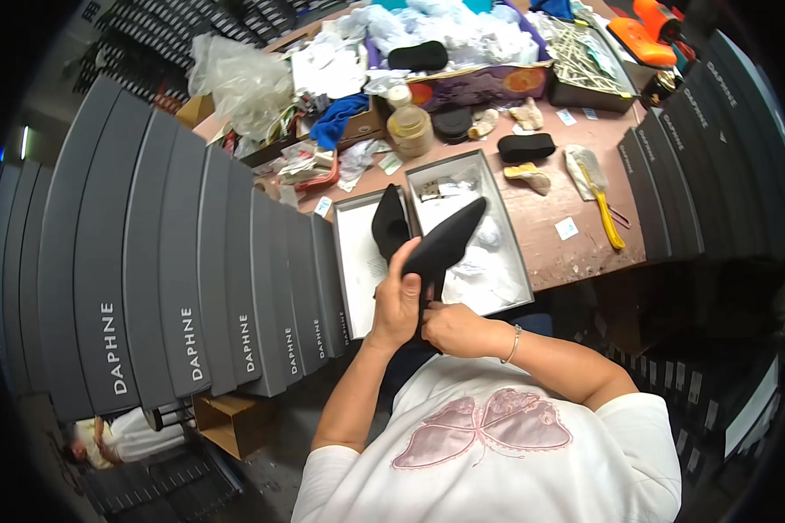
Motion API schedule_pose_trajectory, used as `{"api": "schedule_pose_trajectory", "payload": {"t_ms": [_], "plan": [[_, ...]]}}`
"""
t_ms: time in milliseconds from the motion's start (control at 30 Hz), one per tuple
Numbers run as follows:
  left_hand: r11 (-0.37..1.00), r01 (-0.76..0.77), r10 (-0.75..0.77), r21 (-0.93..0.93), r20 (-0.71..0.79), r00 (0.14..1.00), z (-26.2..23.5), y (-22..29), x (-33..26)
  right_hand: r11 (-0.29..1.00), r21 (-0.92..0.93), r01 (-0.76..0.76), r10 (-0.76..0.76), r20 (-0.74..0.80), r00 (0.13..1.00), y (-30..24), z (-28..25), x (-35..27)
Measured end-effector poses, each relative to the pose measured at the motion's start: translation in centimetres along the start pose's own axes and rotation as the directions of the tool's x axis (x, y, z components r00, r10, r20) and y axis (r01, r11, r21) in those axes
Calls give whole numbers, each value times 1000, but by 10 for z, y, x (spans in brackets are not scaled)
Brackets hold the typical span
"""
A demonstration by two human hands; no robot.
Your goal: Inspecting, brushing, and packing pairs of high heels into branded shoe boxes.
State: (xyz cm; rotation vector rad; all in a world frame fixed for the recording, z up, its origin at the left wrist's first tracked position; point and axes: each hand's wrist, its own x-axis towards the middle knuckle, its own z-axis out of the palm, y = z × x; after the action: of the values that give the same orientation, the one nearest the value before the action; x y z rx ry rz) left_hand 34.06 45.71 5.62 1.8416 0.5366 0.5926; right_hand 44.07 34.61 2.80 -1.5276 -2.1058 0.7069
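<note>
My left hand [396,303] grips a black shoe [443,246] at its middle. My right hand [449,329] pinches its heel, above the open box [519,261] at the worktop's [584,253] near edge.

Bright, even overhead light falls on the surface [584,253] with soft shadows, while the fisheye bends the grey boxes [174,261] at left and right, the corners go black, and detail softens toward the rim.

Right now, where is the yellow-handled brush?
The yellow-handled brush lies on the brown table, right of the open shoe box, just before the right-hand stack of dark boxes.
</note>
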Motion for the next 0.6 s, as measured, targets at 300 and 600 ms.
{"api": "schedule_pose_trajectory", "payload": {"t_ms": [300,600], "plan": [[975,87,-141,-206,-264,954,17,-22,3,942,332,-50,38,44,998,-24,-64,-79],[874,-100,43,-476,-130,991,-12,12,14,984,-175,-42,-25,-365,931,-37,-27,-8]]}}
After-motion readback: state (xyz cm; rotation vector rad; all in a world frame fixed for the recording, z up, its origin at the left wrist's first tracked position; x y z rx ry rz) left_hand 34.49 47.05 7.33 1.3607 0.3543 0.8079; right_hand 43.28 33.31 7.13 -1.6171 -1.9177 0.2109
